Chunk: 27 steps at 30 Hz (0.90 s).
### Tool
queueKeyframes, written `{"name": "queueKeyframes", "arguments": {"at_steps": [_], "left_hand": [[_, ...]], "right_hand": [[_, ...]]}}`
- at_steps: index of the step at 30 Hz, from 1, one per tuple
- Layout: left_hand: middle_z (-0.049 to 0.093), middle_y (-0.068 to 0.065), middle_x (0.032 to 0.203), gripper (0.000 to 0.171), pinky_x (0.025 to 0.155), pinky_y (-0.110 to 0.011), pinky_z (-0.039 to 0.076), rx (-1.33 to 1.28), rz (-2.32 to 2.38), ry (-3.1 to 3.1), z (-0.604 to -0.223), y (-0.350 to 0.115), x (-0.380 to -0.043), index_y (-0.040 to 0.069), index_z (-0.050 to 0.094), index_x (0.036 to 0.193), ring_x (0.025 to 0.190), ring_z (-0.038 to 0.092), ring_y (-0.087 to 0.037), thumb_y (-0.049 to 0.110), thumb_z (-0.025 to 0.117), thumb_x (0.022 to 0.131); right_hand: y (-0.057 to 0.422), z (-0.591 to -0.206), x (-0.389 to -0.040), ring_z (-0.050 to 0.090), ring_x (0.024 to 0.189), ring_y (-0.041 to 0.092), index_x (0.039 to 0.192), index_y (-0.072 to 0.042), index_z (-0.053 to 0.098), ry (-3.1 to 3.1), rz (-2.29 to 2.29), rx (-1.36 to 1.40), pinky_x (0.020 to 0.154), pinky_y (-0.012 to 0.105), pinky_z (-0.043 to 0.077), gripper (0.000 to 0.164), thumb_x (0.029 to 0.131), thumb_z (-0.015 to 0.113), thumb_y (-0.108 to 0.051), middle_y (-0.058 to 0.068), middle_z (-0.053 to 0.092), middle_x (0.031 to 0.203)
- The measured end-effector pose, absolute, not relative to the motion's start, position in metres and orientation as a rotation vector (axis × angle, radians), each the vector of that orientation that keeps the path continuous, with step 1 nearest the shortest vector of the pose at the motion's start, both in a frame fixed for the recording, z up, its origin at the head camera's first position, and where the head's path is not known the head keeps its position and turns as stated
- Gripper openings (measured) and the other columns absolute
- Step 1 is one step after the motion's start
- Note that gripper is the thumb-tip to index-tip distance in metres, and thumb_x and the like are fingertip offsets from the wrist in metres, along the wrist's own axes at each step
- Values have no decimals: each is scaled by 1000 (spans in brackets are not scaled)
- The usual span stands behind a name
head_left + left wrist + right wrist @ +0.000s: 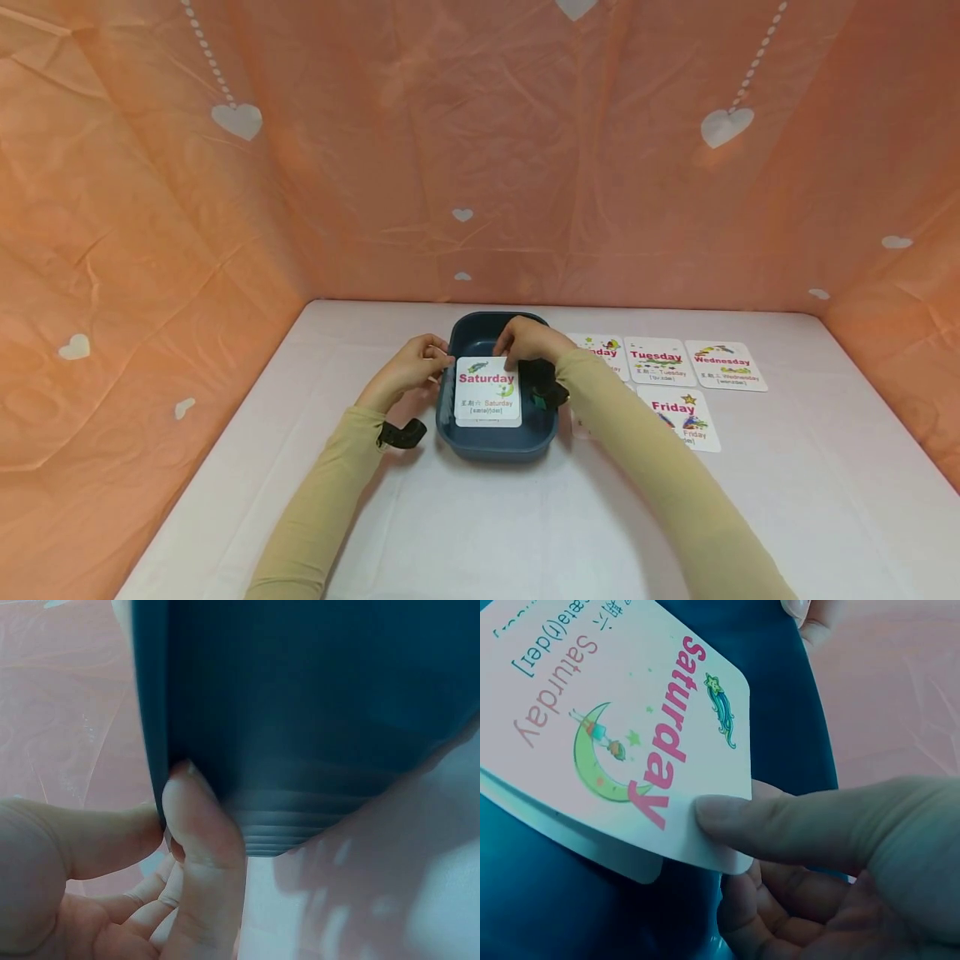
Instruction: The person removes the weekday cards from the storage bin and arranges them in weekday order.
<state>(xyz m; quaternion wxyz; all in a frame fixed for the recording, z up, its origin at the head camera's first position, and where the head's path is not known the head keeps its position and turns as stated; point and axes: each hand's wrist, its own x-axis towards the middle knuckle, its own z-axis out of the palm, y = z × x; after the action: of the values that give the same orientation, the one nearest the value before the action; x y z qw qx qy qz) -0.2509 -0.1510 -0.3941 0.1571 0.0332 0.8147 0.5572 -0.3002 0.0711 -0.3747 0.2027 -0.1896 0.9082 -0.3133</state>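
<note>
A dark blue plastic container [495, 451] with rounded corners stands on the table. My left hand [407, 368] pinches its left rim between thumb and finger, seen close up in the left wrist view. Over the container, my right hand [534, 340] pinches one corner of a square white "Saturday" card [660, 735], thumb on the printed face. A moon and a shooting star are drawn on that card. Under it, the edge of another white card [622, 859] sticks out, its print mostly hidden.
Right of the container lie more cards in two rows: a partly covered one [606, 353], "Tuesday" [660, 363], "Wednesday" [726, 367] and "Friday" [678, 412]. My right forearm hides part of the lower row. Orange cloth with white hearts [727, 127] hangs around the white table [465, 533].
</note>
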Motion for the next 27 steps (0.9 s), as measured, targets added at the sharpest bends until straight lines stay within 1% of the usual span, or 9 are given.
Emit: {"name": "queueKeyframes", "arguments": {"at_steps": [5, 11, 15, 21, 27], "left_hand": [[56, -10, 85, 24, 54, -29, 48, 88, 1582, 2335, -394, -151, -251, -3, 47, 115, 67, 55, -19, 10, 57, 97], [56, -10, 84, 25, 55, -29, 48, 80, 1586, 2332, -393, -151, -250, -3, 47, 115, 66, 54, -18, 9, 57, 96], [57, -11, 85, 24, 55, -30, 49, 81, 1588, 2331, -394, -151, -250, -3, 47, 115, 66, 55, -19, 9, 57, 96], [57, -11, 85, 24, 57, -30, 49, 83, 1586, 2331, -394, -151, -251, -3, 47, 114, 66, 56, -19, 9, 57, 96], [57, -11, 85, 25, 57, -29, 49, 90, 1581, 2339, -394, -151, -252, -4, 47, 115, 67, 56, -18, 9, 58, 95]], "right_hand": [[72, -375, -301, 57, 80, 16, 96, 0, 73, 2523, -894, -525, 74, 27, 50, 23, 74, 77, 5, 7, 67, 90], [73, -375, -301, 59, 81, 16, 95, 0, 72, 2511, -911, -555, 78, 29, 50, 19, 77, 76, 2, 7, 68, 90], [74, -374, -300, 59, 78, 15, 96, 2, 71, 2487, -950, -583, 75, 29, 51, 18, 78, 74, 4, 8, 68, 88], [76, -372, -299, 62, 77, 18, 101, 3, 68, 2382, -1033, -552, 69, 32, 55, 20, 82, 69, 6, 11, 66, 88], [79, -366, -297, 61, 75, 16, 105, 5, 66, 2314, -980, -581, 69, 30, 54, 27, 79, 66, 13, 12, 65, 89]]}}
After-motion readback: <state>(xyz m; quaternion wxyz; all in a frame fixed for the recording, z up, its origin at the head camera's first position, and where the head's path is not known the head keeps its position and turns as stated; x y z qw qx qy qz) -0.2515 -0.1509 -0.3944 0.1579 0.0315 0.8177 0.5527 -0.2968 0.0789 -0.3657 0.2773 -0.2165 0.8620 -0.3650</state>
